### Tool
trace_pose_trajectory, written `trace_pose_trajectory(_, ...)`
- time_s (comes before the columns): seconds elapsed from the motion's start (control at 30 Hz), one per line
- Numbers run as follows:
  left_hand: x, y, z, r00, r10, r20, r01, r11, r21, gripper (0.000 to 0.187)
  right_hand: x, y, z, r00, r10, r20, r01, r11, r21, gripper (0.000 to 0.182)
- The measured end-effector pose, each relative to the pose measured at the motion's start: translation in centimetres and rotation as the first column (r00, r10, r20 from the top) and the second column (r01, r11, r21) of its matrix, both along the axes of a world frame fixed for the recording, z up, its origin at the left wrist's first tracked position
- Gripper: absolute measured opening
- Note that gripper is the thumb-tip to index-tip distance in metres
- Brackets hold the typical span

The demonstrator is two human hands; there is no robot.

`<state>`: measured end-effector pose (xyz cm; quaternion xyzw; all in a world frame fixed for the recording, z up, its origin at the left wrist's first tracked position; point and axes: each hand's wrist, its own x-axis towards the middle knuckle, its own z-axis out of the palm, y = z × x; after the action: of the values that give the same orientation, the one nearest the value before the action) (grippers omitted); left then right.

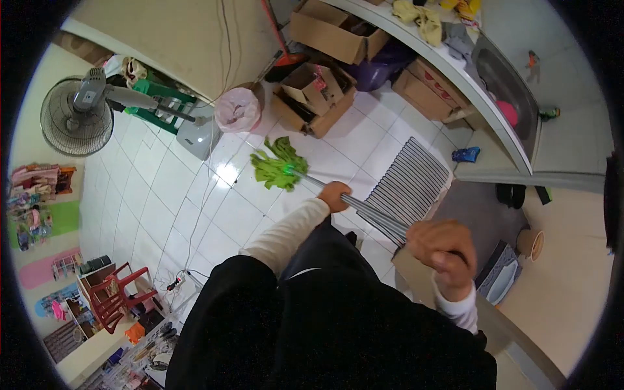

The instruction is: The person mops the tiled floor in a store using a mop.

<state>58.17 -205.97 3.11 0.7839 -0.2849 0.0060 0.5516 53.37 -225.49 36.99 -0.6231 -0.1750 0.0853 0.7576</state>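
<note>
A mop with a shaggy green head [279, 164] lies spread on the white tiled floor. Its grey metal handle [377, 216] slants up toward my body. Partway down the handle, my left hand [335, 197] is wrapped round it. My right hand [445, 250] is closed in a fist at the upper end and covers the handle's tip. Beneath the handle lies a black-and-white striped mat [408, 185].
Near the mop head stand a bin with a pink liner [238, 110] and open cardboard boxes [315, 97]. A standing fan [81, 107] is at left, its cord [203, 195] trailing across the tiles. A counter with a sink [504, 75] curves along the right. A red chair [122, 296] stands lower left.
</note>
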Motion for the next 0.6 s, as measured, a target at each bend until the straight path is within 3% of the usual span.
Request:
trace_pose_trajectory(0.07, -1.4, -4.4, 1.0, 0.982, -0.155, -0.109, 0.152, 0.988, -0.039, 0.019, -1.8, -1.9, 2.7, 1.0, -0.012, -0.006, 0.012, 0.999, -0.035, 0.026)
trace_pose_trajectory(0.13, -2.8, -8.6, 1.9, 0.96, -0.25, -0.128, 0.238, 0.966, -0.104, 0.019, -3.5, -3.7, 4.1, 0.995, 0.094, 0.042, -0.088, 0.987, -0.134, 0.024)
trace_pose_trajectory(0.2, -3.2, -11.6, 4.4, 0.915, -0.361, -0.18, 0.36, 0.932, -0.041, 0.022, -4.1, -4.4, 5.0, 0.976, 0.207, 0.071, -0.185, 0.955, -0.231, 0.022)
trace_pose_trajectory(0.3, -4.0, -14.4, 3.5, 0.882, -0.348, -0.318, 0.331, 0.937, -0.109, 0.022, -5.0, -4.5, 5.1, 0.951, 0.296, 0.083, -0.255, 0.91, -0.327, 0.021)
trace_pose_trajectory(0.37, -3.9, -14.7, 3.5, 0.874, -0.394, -0.285, 0.383, 0.919, -0.096, 0.022, -5.6, -4.3, 4.8, 0.941, 0.326, 0.095, -0.274, 0.893, -0.356, 0.021)
trace_pose_trajectory(0.43, -3.7, -14.1, 3.4, 0.852, -0.441, -0.282, 0.465, 0.885, 0.018, 0.024, -5.7, -3.9, 4.4, 0.912, 0.392, 0.122, -0.333, 0.881, -0.336, 0.022)
trace_pose_trajectory(0.53, -4.6, -12.8, 2.0, 0.912, -0.409, -0.035, 0.406, 0.911, -0.069, 0.021, -5.5, -3.3, 3.6, 0.852, 0.482, 0.203, -0.439, 0.87, -0.226, 0.025)
trace_pose_trajectory(0.6, -4.9, -11.4, 3.1, 0.93, -0.361, -0.07, 0.359, 0.932, -0.038, 0.018, -5.2, -3.2, 3.4, 0.849, 0.462, 0.255, -0.449, 0.886, -0.112, 0.026)
